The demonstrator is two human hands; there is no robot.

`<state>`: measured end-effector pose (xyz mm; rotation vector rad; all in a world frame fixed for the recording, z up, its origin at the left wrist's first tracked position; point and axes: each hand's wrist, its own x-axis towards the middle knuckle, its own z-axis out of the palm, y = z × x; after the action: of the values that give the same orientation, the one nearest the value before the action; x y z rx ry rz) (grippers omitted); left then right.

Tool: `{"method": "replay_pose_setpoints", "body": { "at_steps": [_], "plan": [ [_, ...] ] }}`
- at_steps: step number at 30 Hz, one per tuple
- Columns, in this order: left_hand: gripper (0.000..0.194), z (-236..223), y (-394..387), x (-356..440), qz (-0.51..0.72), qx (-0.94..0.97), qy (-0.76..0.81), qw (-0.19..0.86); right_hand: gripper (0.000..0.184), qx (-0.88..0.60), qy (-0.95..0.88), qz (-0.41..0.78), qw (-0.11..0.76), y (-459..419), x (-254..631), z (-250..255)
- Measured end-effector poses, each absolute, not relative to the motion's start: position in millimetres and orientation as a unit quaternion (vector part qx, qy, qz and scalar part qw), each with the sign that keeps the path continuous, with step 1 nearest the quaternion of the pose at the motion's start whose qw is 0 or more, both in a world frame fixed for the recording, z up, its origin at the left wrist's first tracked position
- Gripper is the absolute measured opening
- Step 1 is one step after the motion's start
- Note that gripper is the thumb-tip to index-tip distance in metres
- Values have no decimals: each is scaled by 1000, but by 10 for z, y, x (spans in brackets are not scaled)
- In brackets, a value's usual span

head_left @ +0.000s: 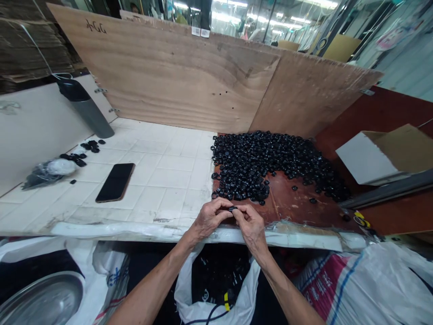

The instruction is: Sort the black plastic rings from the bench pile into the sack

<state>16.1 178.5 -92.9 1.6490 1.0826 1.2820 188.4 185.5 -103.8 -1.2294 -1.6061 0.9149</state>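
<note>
Left hand (207,221) and right hand (252,225) jointly pinch one black part (232,209), with the pile (267,155) at their 1 o'clock.

Bench (176,174): white at left, reddish-brown at right. At left: one phone (115,182), one grey bottle (90,116) farther back, one plastic bag (39,174), loose black pieces (78,161). At right: small black parts (264,155), heaped toward the far side.

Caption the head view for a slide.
Left hand and right hand pinch a small black part at the workbench's front edge, near heaped black pieces.
</note>
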Motion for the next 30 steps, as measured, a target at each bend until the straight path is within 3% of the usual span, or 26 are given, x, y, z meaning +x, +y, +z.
{"method": "replay_pose_setpoints", "body": {
  "at_steps": [8, 13, 19, 25, 30],
  "plan": [
    [17, -923, 1773, 140, 496, 611, 416, 456, 16, -392, -728, 339, 449, 1894, 1977, -925],
    [17, -891, 1759, 149, 504, 595, 412, 472, 13, -430, -739, 314, 413, 1892, 1975, -830],
    [16, -911, 1775, 161, 522, 617, 407, 426, 39, -481, -748, 250, 383, 1831, 1896, -842],
    [18, -939, 1771, 164, 519, 610, 405, 441, 22, -482, -623, 469, 399, 1880, 1934, -905],
    [19, -907, 1784, 158, 515, 597, 411, 459, 10, -424, -664, 418, 452, 1917, 1961, -905]
  ]
}}
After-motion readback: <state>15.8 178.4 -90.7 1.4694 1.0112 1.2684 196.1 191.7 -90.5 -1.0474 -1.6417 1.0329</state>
